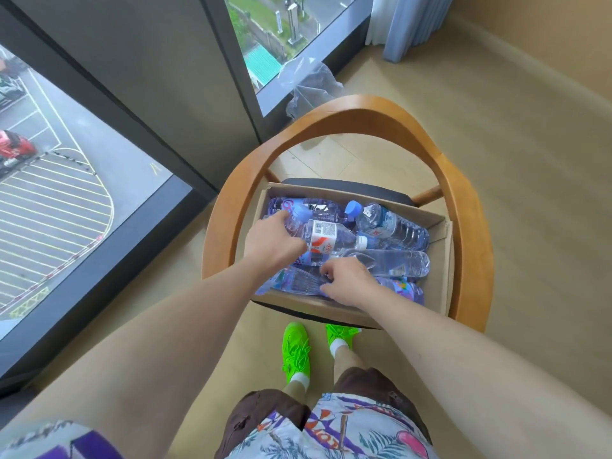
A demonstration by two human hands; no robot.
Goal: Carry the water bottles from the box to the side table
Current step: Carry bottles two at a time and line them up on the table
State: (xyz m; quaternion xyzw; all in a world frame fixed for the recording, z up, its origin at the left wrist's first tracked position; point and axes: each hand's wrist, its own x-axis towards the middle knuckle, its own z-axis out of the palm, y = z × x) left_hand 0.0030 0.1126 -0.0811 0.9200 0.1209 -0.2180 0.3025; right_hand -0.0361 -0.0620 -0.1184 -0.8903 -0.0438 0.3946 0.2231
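A cardboard box (440, 260) stands on the seat of a wooden chair and holds several clear plastic water bottles lying on their sides. My left hand (271, 241) reaches into the box's left part and grips a bottle with a white and red label (326, 235). My right hand (347, 281) is lower in the box, its fingers curled round a ribbed clear bottle (298, 281) at the near edge. Another clear bottle (397, 263) lies just right of my right hand. A blue-capped bottle (390, 223) lies at the back right. The side table is not in view.
The chair's curved wooden armrest (463, 180) rings the box. Floor-to-ceiling windows (59, 180) run along the left and back. A crumpled clear plastic bag (308, 84) lies on the floor behind the chair, a curtain (407, 21) hangs at the back right. My green shoes (296, 352) stand close to the chair.
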